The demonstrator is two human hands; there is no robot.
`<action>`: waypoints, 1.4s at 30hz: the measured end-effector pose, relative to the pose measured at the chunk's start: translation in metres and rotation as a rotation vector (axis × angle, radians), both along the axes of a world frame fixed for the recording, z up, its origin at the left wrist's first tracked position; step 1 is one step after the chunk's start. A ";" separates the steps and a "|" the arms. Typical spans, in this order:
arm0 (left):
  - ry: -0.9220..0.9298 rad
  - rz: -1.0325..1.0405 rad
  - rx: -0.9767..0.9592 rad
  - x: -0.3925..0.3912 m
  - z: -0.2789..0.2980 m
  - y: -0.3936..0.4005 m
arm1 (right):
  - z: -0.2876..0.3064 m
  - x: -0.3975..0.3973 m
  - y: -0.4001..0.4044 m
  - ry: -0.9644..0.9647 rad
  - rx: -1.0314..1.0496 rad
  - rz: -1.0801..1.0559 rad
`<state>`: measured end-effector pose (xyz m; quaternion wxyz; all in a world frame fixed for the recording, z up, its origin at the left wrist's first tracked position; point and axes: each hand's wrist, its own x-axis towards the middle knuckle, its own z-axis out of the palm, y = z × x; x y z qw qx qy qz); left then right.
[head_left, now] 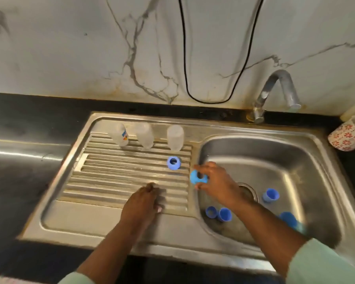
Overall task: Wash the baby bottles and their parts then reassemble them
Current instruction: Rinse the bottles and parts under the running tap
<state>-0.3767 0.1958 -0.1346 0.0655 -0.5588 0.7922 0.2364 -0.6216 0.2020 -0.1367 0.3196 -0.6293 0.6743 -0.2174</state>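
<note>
1. Three clear bottles stand in a row at the back of the draining board point(115, 173), centre-left of the frame: the left bottle point(120, 134), the middle bottle point(145, 135) and the right bottle point(175, 137).
2. One blue ring point(174, 163) sits on the board just below the right bottle.
3. The right hand point(215, 181) pinches a second blue ring point(194, 177) at the edge between board and sink basin point(307, 160).
4. Four blue caps lie in the basin, lower right: two together point(211, 212) point(224, 214), one by the drain point(271, 195), one blurred point(288, 220).
5. The left hand point(143, 201) rests on the board, fingers curled, holding nothing.
6. One tap point(275, 93) stands upper right.
</note>
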 end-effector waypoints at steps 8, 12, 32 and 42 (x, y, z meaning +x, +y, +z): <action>-0.018 -0.048 0.041 0.016 -0.019 -0.003 | -0.014 0.098 -0.014 0.150 0.017 -0.022; -0.053 -0.090 0.059 0.015 -0.018 -0.005 | -0.020 0.111 -0.015 0.156 0.023 -0.115; -0.005 -0.166 -0.129 -0.090 -0.010 0.034 | -0.074 -0.034 0.029 0.590 0.325 0.460; -0.053 -0.007 -0.170 -0.129 -0.016 0.032 | -0.131 -0.019 0.023 0.760 0.344 0.569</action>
